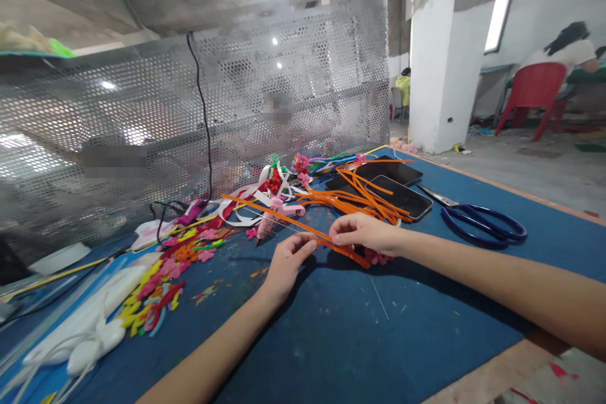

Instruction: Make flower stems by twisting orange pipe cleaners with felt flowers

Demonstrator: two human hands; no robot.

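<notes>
Orange pipe cleaners [277, 217] run diagonally between my two hands above the blue tabletop. My left hand [290, 260] is closed, thumb and forefinger pinching them near the middle. Just to the right, my right hand [362, 232] pinches the same pipe cleaners, with their lower ends hanging past its fingertips. More loose orange pipe cleaners [374, 202] lie behind my right hand, partly over a dark smartphone [411, 199]. A pink flower-like piece [377, 257] shows partly beneath my right hand. A pink glue-gun-like tool [274, 214] lies behind the held pipe cleaners.
Scissors with blue handles [483, 221] lie to the right. Colourful short pipe-cleaner pieces [161, 290] and a white power strip [95, 309] with cords are at left. A perforated metal panel [265, 107] stands along the back. A person sits on a red chair [534, 95] far right.
</notes>
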